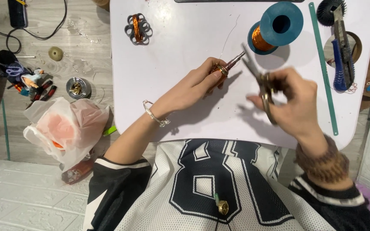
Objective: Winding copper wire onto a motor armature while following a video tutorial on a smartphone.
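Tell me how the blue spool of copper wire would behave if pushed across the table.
The blue spool stands on one flat flange, so it would probably slide rather than roll. Tipped over, its round flanges would likely let it roll. The copper wire winding looks thin, so it is probably fairly light.

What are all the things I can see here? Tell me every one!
table: 1, white, centre
wire spool: 1, blue with copper wire, table top right
small coil holder: 1, grey with copper winding, table top left
strip: 1, green, long and thin, table right
utility knife: 1, blue and black, table right edge
toothed disc: 1, black, table top right corner
plastic bag: 1, white, floor left
round metal part: 1, silver, floor left
metal tool: 1, copper and silver, in left hand
scissors: 1, metallic, blurred, in right hand
bracelet: 1, silver, left wrist
left hand: holds metal tool
right hand: holds scissors
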